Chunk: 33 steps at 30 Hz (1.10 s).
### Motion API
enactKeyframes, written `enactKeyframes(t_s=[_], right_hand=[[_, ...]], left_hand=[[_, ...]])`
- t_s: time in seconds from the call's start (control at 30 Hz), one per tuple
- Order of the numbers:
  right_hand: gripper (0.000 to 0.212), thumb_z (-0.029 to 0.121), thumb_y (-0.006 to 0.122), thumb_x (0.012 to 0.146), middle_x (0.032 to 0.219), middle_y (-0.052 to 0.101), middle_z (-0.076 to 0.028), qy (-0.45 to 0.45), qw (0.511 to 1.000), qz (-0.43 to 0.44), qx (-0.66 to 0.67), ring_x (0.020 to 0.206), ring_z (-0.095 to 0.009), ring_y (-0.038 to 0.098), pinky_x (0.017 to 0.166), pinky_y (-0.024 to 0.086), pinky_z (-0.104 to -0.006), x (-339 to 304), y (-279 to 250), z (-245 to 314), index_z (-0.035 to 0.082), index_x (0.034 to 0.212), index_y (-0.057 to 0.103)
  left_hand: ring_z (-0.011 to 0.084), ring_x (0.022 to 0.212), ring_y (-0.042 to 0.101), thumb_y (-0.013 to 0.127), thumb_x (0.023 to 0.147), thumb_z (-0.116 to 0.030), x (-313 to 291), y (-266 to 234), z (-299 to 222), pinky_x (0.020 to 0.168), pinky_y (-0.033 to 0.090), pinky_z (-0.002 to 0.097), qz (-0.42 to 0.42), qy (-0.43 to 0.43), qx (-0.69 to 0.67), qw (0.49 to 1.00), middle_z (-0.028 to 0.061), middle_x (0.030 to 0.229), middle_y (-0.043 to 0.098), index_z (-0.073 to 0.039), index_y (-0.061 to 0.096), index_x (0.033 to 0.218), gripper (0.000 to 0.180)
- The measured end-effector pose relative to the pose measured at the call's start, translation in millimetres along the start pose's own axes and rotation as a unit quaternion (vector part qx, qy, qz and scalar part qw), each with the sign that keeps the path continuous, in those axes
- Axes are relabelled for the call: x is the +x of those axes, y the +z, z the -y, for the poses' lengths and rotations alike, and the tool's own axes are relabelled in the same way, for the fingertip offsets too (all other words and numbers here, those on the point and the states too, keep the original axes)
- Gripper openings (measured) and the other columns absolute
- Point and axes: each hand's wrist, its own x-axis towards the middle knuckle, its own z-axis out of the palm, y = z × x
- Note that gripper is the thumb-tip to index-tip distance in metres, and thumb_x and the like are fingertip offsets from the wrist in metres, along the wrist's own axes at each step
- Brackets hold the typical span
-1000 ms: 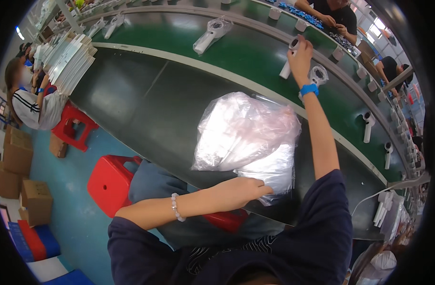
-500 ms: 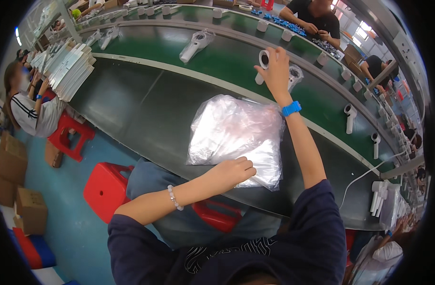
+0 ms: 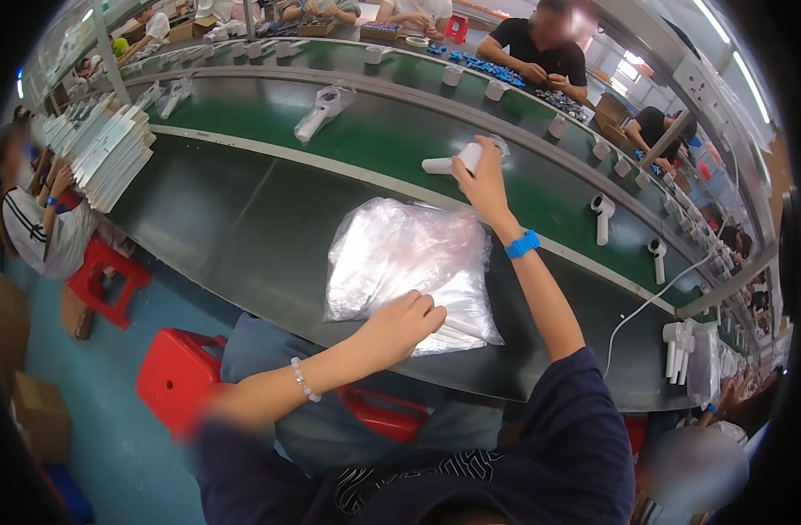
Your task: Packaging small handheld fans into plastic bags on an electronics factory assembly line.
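The right hand [image 3: 479, 173] grips a white device [image 3: 469, 157] by its wider end above the green belt [image 3: 392, 157], leaving its handle [image 3: 435, 165] free, while the left hand [image 3: 395, 330], curled, pinch unclear, perhaps steadies clear bags [image 3: 396, 249] on the surface [image 3: 217, 214].

No words, numbers or signs can be read. The navy-blue short-sleeved fabric shirt [image 3: 541, 464] at the lower edge bears a print of pale, angular, maze-like lines [image 3: 469, 465] across its chest, in two visible patches; whether these form letters cannot be told from this view.
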Motion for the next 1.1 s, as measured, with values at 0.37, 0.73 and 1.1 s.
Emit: enactKeyframes(t_s=[0.37, 0.73, 1.1], right_hand=[[0.058, 0.031, 0.069, 0.085, 0.123, 0.051, -0.02, 0.0, 0.995, 0.06, 0.075, 0.104, -0.035, 0.058, 0.09, 0.047, -0.0404, -15, -21, 7, 0.002, 0.128, 0.044], [0.048, 0.007, 0.07, 0.08, 0.115, 0.056, -0.007, 0.122, 0.945, 0.076, 0.295, 0.105, -0.017, 0.057, 0.088, 0.048, -0.0289, -41, -107, 36, 0.005, 0.124, 0.052], [0.068, 0.046, 0.071, 0.071, 0.112, 0.056, -0.005, 0.161, 0.933, 0.094, 0.307, 0.107, -0.016, 0.055, 0.093, 0.041, -0.0293, -61, -161, 39, 0.003, 0.121, 0.054]], left_hand=[[0.0341, 0.078, 0.062, 0.053, 0.085, 0.001, 7, -17, 5, 0.07, 0.049, 0.0375, 0.049, -0.124, -0.21, 0.969, 0.0144, 0.082, 0.061, -0.002, 0.053, 0.091, 0.007], [0.0265, 0.075, 0.063, 0.06, 0.078, 0.006, 5, -23, 10, 0.068, 0.051, 0.0328, -0.014, -0.183, -0.214, 0.96, 0.0121, 0.079, 0.059, 0.0, 0.054, 0.083, 0.011], [0.0162, 0.086, 0.065, 0.067, 0.078, 0.008, 11, -18, 20, 0.077, 0.055, 0.0251, -0.004, -0.228, -0.291, 0.929, 0.0073, 0.094, 0.062, 0.0, 0.066, 0.095, 0.019]])
